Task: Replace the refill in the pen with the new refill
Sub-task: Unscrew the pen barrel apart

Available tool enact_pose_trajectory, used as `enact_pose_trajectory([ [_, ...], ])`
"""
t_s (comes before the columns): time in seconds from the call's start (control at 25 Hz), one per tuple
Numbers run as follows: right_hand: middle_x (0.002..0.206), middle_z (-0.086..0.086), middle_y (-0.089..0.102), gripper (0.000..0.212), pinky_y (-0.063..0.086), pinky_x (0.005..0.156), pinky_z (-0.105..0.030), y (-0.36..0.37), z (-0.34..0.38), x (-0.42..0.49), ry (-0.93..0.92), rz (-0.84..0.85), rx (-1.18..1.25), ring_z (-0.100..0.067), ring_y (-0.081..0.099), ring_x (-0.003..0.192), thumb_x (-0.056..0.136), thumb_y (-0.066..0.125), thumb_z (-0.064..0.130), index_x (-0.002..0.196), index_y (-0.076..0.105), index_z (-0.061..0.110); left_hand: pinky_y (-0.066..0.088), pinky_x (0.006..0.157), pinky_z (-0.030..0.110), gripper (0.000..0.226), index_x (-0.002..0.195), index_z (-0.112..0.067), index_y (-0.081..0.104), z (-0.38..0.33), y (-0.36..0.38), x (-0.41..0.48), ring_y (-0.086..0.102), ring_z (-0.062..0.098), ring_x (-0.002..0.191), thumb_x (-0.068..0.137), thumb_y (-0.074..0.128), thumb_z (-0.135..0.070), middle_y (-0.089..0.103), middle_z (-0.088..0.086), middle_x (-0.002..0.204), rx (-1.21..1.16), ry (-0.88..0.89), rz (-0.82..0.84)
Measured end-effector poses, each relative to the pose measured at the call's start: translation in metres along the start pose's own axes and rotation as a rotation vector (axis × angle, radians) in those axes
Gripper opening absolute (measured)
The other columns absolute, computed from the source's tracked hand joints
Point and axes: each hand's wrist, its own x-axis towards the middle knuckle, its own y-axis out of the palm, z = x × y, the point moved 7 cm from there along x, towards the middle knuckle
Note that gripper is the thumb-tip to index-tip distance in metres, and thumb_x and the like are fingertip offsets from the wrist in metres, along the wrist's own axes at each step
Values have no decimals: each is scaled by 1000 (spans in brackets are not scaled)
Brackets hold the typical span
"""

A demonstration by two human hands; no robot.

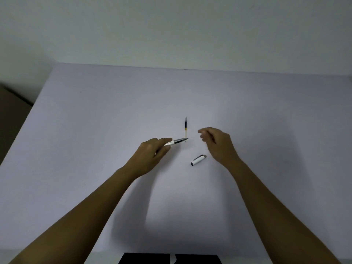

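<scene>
My left hand (152,155) grips a white pen (176,141) with a silver front section, its tip pointing right. A thin refill (185,127), dark at the far end and clear with a yellow band nearer me, lies on the table just beyond the pen's tip. The white pen cap (198,160) with its clip lies on the table below and to the right of the pen. My right hand (217,143) hovers to the right of the refill, above the cap, its fingers loosely curled and nothing in them.
The work surface is a pale lilac table (95,130) against a plain wall. A dark object (169,259) sits at the near edge. The table's left edge drops off beside a brownish surface (9,119).
</scene>
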Motion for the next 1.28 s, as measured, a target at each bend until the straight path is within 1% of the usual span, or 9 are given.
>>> enact_pose_trajectory([
  [0.12, 104, -8, 71, 31, 46, 87, -26, -3, 32, 4, -99, 186, -113, -17, 63, 94, 98, 40, 25, 105, 65, 7, 34, 59, 15, 20, 112, -20, 55, -11, -8, -2, 47, 8, 68, 95, 44, -19, 54, -6, 79, 1, 55, -4],
  [0.24, 98, -17, 68, 41, 46, 86, -43, 12, 43, -3, -137, 429, -326, -31, 60, 94, 99, 32, 32, 100, 61, 3, 37, 63, 25, 17, 108, -7, 58, -31, -14, -6, 47, 17, 68, 92, 54, -13, 60, 8, 83, 150, 222, -24],
  [0.4, 92, -5, 71, 39, 41, 65, -27, 22, 45, -10, -114, 599, -421, -15, 56, 70, 99, 31, 32, 94, 65, 12, 44, 59, 32, 15, 101, -1, 60, -53, -17, -9, 53, 27, 66, 89, 58, -11, 61, 15, 78, 271, 358, -36],
  [0.64, 80, 4, 65, 13, 38, 68, -23, 3, 66, -18, -400, 349, -337, -9, 48, 76, 85, 63, 26, 91, 68, 15, 41, 59, 29, 15, 101, -1, 59, -58, -20, -9, 54, 29, 67, 91, 55, -11, 62, 16, 82, 207, 327, -55],
  [0.76, 77, 17, 60, 18, 37, 66, -20, 6, 58, -22, -275, 427, -279, -1, 49, 71, 89, 56, 33, 98, 67, 20, 42, 59, 30, 14, 100, -1, 59, -63, -20, -13, 54, 29, 65, 90, 56, -11, 61, 16, 80, 226, 359, -55],
  [0.84, 79, 9, 69, 24, 39, 64, -26, 12, 59, -24, -286, 473, -358, -10, 54, 68, 94, 46, 23, 96, 69, 17, 41, 58, 29, 13, 99, -1, 59, -66, -19, -15, 53, 28, 64, 90, 57, -10, 61, 16, 78, 237, 374, -50],
  [1.0, 79, 11, 64, 12, 39, 69, -15, 0, 66, -27, -277, 376, -136, -1, 56, 76, 81, 68, 31, 87, 66, 21, 38, 60, 26, 14, 100, -1, 59, -65, -21, -19, 53, 27, 65, 89, 58, -9, 61, 15, 78, 221, 350, -68],
  [1.16, 72, 7, 66, 26, 43, 59, -26, 3, 58, -30, -170, 421, -142, -11, 57, 61, 91, 52, 36, 87, 69, 18, 37, 60, 24, 14, 100, 0, 60, -66, -25, -23, 53, 27, 64, 88, 59, -8, 60, 15, 77, 234, 352, -84],
  [1.28, 76, 11, 64, 8, 43, 66, -18, -4, 69, -32, -254, 332, -67, -3, 58, 72, 82, 67, 28, 82, 65, 20, 34, 62, 20, 14, 100, -1, 59, -67, -28, -25, 52, 27, 64, 88, 58, -8, 59, 14, 77, 206, 329, -104],
])
